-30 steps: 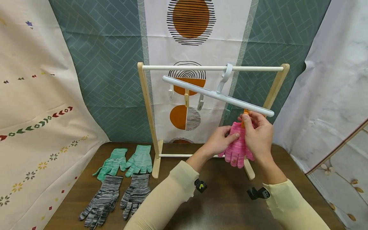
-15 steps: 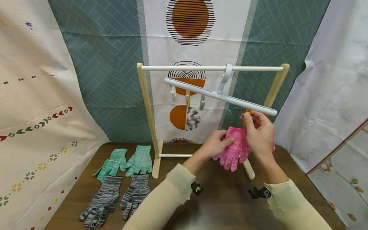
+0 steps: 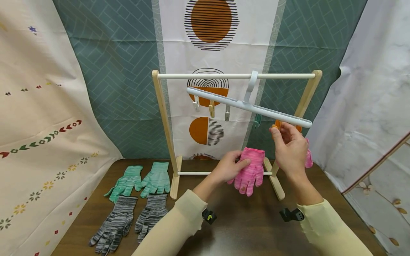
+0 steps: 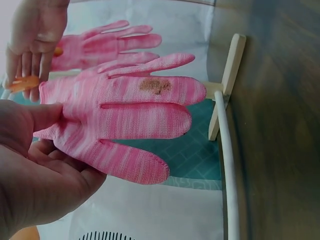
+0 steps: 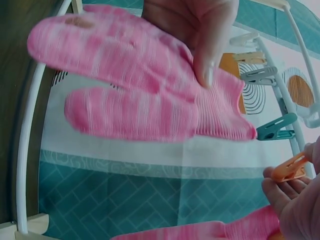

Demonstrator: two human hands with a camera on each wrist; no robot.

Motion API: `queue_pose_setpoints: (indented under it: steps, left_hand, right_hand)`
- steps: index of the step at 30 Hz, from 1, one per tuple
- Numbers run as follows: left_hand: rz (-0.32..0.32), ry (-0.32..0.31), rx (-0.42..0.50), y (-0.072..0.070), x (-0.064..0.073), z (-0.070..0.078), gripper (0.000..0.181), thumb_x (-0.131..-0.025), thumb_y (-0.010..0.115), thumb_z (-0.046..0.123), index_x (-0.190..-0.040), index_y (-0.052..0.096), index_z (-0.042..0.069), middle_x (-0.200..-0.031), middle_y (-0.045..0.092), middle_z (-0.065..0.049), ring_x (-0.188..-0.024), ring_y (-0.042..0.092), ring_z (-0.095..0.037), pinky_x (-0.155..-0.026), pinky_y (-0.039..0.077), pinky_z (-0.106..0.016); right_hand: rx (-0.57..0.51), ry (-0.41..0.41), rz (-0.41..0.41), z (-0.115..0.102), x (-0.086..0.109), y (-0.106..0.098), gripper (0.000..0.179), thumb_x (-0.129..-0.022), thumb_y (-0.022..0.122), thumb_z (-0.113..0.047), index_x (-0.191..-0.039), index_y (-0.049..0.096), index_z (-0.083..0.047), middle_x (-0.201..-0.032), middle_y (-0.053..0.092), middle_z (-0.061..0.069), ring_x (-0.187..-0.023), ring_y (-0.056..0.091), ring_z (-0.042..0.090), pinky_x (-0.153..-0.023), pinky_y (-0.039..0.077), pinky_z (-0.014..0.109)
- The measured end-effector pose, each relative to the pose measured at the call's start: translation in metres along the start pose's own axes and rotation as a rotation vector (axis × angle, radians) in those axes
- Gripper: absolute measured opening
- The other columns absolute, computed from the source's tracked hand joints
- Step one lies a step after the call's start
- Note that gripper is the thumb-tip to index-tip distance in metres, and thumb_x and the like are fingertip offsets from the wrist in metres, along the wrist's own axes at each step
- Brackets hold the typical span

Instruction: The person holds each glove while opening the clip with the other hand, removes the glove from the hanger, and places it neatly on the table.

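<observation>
My left hand (image 3: 225, 169) holds a pink knit glove (image 3: 251, 170) by its side near the cuff, thumb in front. Brown marks show on one of its fingers in the left wrist view. The right hand (image 3: 291, 149) pinches an orange clothespin (image 3: 277, 124) under the low right end of a tilted white hanger (image 3: 221, 101). In the right wrist view this clothespin (image 5: 290, 169) has no glove in it. Behind the right hand, a second pink glove (image 4: 107, 46) hangs at another orange clothespin (image 3: 298, 128). The held glove is apart from the hanger.
The hanger hooks over the white top bar (image 3: 205, 75) of a wooden rack. White, tan, grey and teal clothespins (image 3: 257, 121) hang along it. At the table's left lie two green gloves (image 3: 156, 179) and two grey-black striped gloves (image 3: 115, 222).
My left hand has moved left and down, carrying the pink glove away from the orange clothespin. The right hand stays on that clothespin. The hanger has shifted slightly right.
</observation>
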State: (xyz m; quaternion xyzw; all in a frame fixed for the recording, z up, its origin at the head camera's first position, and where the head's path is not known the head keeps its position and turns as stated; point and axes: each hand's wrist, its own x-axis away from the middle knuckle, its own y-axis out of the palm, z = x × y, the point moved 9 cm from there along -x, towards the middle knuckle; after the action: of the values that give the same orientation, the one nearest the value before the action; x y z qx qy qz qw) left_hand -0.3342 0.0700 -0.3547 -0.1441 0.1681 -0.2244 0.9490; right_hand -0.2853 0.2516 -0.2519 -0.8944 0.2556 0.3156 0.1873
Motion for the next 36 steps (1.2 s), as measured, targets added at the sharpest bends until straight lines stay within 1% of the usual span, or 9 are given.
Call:
queue_pose_setpoints:
  steps: [4,9,16,23,26,31,33,36]
  left_hand:
    - [0.007,0.002,-0.013,-0.006,0.009,-0.003,0.027,-0.107,0.067,0.02,-0.125,0.072,0.001,-0.101,0.074,-0.003,-0.084,0.064,-0.011,-0.077,0.054,-0.027]
    - [0.024,0.004,-0.039,-0.014,0.02,-0.008,0.028,-0.107,0.067,0.022,-0.126,0.072,0.002,-0.103,0.074,-0.003,-0.086,0.064,-0.012,-0.08,0.055,-0.028]
    - [0.038,-0.012,-0.031,-0.025,0.032,-0.015,0.028,-0.107,0.067,0.019,-0.128,0.071,0.002,-0.104,0.075,-0.005,-0.086,0.065,-0.014,-0.079,0.056,-0.029]
    - [0.058,-0.048,-0.027,-0.037,0.043,-0.025,0.031,-0.107,0.067,0.021,-0.132,0.07,0.003,-0.112,0.075,-0.004,-0.094,0.068,-0.014,-0.087,0.057,-0.033]
    - [0.068,-0.054,-0.02,-0.043,0.048,-0.029,0.031,-0.107,0.066,0.021,-0.132,0.07,0.003,-0.112,0.075,-0.005,-0.094,0.068,-0.015,-0.087,0.057,-0.034]
    - [0.079,-0.047,-0.027,-0.051,0.056,-0.034,0.032,-0.107,0.066,0.018,-0.134,0.069,0.001,-0.113,0.074,-0.007,-0.094,0.068,-0.015,-0.086,0.058,-0.034]
    - [0.085,-0.053,-0.028,-0.054,0.059,-0.036,0.032,-0.108,0.065,0.018,-0.134,0.068,0.001,-0.115,0.074,-0.008,-0.094,0.069,-0.015,-0.086,0.058,-0.034]
    - [0.098,-0.066,-0.023,-0.059,0.063,-0.041,0.032,-0.108,0.065,0.018,-0.134,0.068,0.0,-0.115,0.074,-0.009,-0.094,0.07,-0.016,-0.085,0.058,-0.035]
  right_hand:
    - [0.015,-0.006,-0.008,0.001,0.0,0.0,0.04,-0.103,0.074,-0.027,-0.134,0.071,-0.003,-0.117,0.078,0.01,-0.101,0.073,0.007,-0.091,0.056,0.019]
    - [0.028,-0.013,-0.012,0.001,0.0,-0.001,0.04,-0.102,0.075,-0.028,-0.136,0.071,-0.005,-0.12,0.077,0.008,-0.104,0.075,0.014,-0.091,0.056,0.02]
    - [0.001,-0.026,-0.011,0.001,-0.001,0.0,0.039,-0.102,0.075,-0.025,-0.134,0.071,-0.002,-0.119,0.077,0.011,-0.099,0.072,0.002,-0.09,0.055,0.018]
    - [-0.039,-0.03,-0.009,0.002,-0.002,0.001,0.039,-0.102,0.076,-0.022,-0.135,0.071,-0.002,-0.121,0.077,0.012,-0.101,0.072,0.002,-0.091,0.055,0.02]
    - [-0.039,-0.028,-0.011,0.002,-0.003,0.001,0.04,-0.102,0.075,-0.022,-0.136,0.07,-0.002,-0.123,0.076,0.012,-0.106,0.073,0.007,-0.093,0.055,0.022]
    - [-0.034,-0.028,-0.011,0.002,-0.002,0.0,0.042,-0.102,0.075,-0.02,-0.139,0.068,-0.001,-0.129,0.074,0.012,-0.116,0.073,0.023,-0.095,0.055,0.026]
    - [-0.033,-0.029,-0.01,0.002,-0.001,0.0,0.043,-0.102,0.075,-0.019,-0.14,0.067,0.0,-0.13,0.073,0.013,-0.118,0.072,0.026,-0.096,0.054,0.027]
    - [-0.032,-0.038,-0.004,0.001,-0.001,-0.001,0.043,-0.102,0.075,-0.017,-0.14,0.067,0.0,-0.131,0.073,0.013,-0.118,0.072,0.026,-0.096,0.054,0.026]
